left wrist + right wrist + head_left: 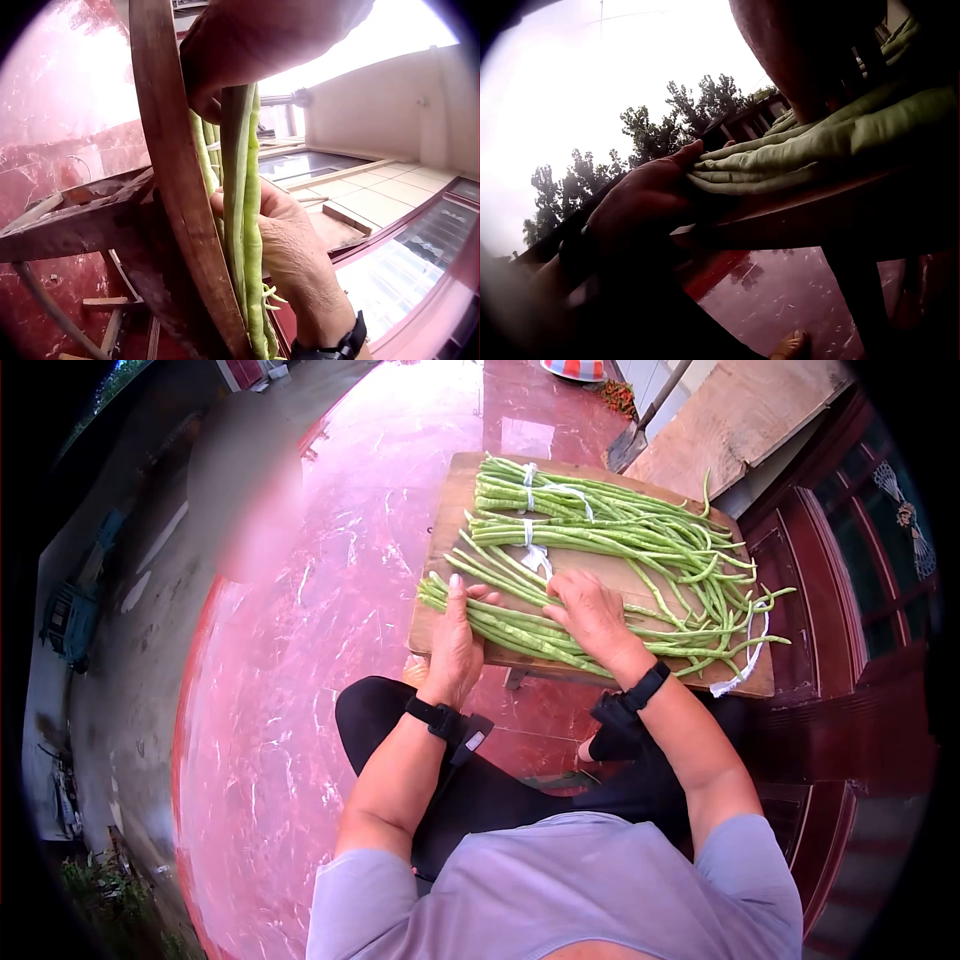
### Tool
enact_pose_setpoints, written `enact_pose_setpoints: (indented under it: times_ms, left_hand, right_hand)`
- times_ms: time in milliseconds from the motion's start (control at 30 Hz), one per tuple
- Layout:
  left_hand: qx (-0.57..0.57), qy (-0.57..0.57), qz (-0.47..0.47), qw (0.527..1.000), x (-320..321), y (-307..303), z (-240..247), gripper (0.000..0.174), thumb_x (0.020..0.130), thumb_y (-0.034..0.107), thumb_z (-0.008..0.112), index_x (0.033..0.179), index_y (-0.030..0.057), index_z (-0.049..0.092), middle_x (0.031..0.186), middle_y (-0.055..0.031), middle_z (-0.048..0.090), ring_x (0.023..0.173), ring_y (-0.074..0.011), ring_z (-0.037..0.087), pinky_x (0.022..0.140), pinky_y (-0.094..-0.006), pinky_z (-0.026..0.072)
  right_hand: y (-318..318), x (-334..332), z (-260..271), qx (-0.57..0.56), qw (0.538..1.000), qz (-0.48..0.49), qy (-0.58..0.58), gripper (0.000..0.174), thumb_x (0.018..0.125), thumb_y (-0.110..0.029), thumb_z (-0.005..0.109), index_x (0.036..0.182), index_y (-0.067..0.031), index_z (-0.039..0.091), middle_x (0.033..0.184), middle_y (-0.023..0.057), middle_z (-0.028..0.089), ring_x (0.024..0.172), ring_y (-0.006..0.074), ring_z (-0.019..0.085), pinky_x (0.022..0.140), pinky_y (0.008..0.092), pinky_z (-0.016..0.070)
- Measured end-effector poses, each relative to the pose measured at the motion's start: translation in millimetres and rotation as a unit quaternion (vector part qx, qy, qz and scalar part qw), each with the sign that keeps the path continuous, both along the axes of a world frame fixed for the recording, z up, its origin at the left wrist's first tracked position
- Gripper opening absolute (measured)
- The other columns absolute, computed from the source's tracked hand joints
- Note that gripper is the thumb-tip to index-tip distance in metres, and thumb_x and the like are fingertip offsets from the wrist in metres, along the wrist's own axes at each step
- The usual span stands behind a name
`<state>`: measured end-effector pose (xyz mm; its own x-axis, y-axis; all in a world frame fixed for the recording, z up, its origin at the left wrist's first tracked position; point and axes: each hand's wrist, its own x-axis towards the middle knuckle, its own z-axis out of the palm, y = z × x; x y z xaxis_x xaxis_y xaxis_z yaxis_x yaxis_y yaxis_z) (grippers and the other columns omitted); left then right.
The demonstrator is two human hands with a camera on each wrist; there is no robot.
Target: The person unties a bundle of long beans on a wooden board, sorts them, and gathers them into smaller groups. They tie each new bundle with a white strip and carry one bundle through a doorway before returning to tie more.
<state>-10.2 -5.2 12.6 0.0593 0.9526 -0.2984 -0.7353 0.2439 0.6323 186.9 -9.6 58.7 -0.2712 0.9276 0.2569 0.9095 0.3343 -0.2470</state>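
Note:
A loose bunch of long green beans (520, 635) lies along the near edge of a wooden board (440, 545). My left hand (458, 645) holds this bunch near its left ends, thumb on top and fingertips showing on the far side. Farther right, my right hand (592, 618) has its fingers curled down onto beans of the same bunch; its fingertips are partly hidden. In the left wrist view the right hand (289, 247) shows behind upright-looking beans (244, 217). The right wrist view has the left hand (649, 191) at the bean ends (735, 165).
Two bean bundles tied with white strips, a middle one (600, 538) and a far one (500, 485), lie beyond my hands. A white strip (742, 678) hangs at the board's right corner. Dark red doors (800, 590) stand close on the right; a shovel (628, 448) leans behind.

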Motion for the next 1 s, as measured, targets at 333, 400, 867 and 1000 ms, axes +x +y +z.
enact_pose_setpoints:
  times_ms: [333, 400, 867, 1000]
  left_hand:
    - [0.007, 0.051, 0.009, 0.999, 0, -1, -1, 0.046, 0.097, 0.044, 0.054, 0.105, -0.0013, 0.056, 0.098, -0.0140, 0.064, 0.096, -0.0229, 0.063, 0.088, -0.0377, 0.0528]
    - [0.013, 0.058, 0.007, 0.998, 0, -1, 0, 0.046, 0.098, 0.044, 0.053, 0.106, -0.0018, 0.056, 0.098, -0.0143, 0.064, 0.097, -0.0226, 0.063, 0.087, -0.0375, 0.0527]
    - [0.041, 0.005, -0.036, 0.998, -3, 1, 1, 0.062, 0.097, 0.049, 0.051, 0.123, -0.0070, 0.051, 0.120, -0.0206, 0.061, 0.109, -0.0237, 0.059, 0.095, -0.0348, 0.0481]
    - [0.084, -0.060, -0.046, 0.994, 0, -1, 13, 0.046, 0.100, 0.042, 0.047, 0.121, 0.0017, 0.047, 0.142, -0.0187, 0.044, 0.130, -0.0297, 0.046, 0.109, -0.0438, 0.0397]
  right_hand:
    - [-1, 3, 1, -0.017, 0.999, 0.019, -0.021, 0.027, 0.078, -0.024, 0.072, 0.094, -0.0098, 0.056, 0.096, 0.0099, 0.056, 0.097, 0.0322, 0.057, 0.078, 0.0453, 0.0448]
    - [-2, 1, 1, -0.041, 0.999, 0.009, -0.027, 0.025, 0.079, -0.023, 0.070, 0.095, -0.0093, 0.056, 0.095, 0.0110, 0.057, 0.096, 0.0332, 0.057, 0.078, 0.0461, 0.0442]
    - [-10, 11, -4, -0.083, 0.934, -0.027, 0.347, 0.019, 0.085, -0.012, 0.065, 0.101, -0.0023, 0.062, 0.087, 0.0099, 0.067, 0.081, 0.0199, 0.064, 0.075, 0.0317, 0.0490]
    - [-25, 9, -3, -0.112, 0.925, -0.043, 0.361, 0.022, 0.083, -0.011, 0.068, 0.104, -0.0027, 0.065, 0.092, 0.0085, 0.068, 0.085, 0.0178, 0.064, 0.079, 0.0297, 0.0490]
